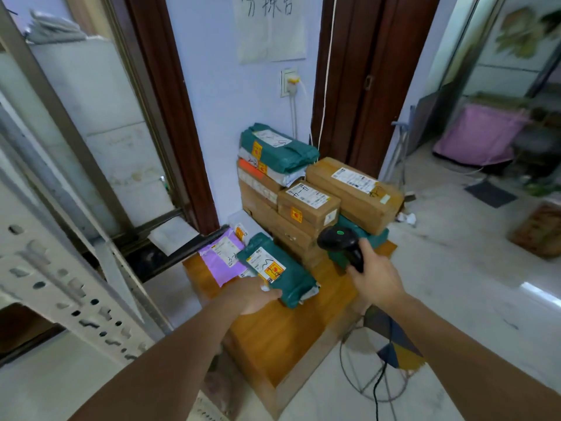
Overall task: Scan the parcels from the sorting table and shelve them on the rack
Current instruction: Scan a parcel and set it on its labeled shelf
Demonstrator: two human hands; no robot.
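Head view: the left hand (253, 294) grips the near end of the green parcel (277, 270), whose long axis runs away from it on the sorting table (273, 338), while the right hand (375, 276), just right, clasps the scanner (341, 241) above it.

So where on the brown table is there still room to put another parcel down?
The near half of the table is bare wood, from the green bag parcel under the left hand to the front edge. A thin strip shows right of the right hand holding the scanner. The back is crowded with stacked boxes.
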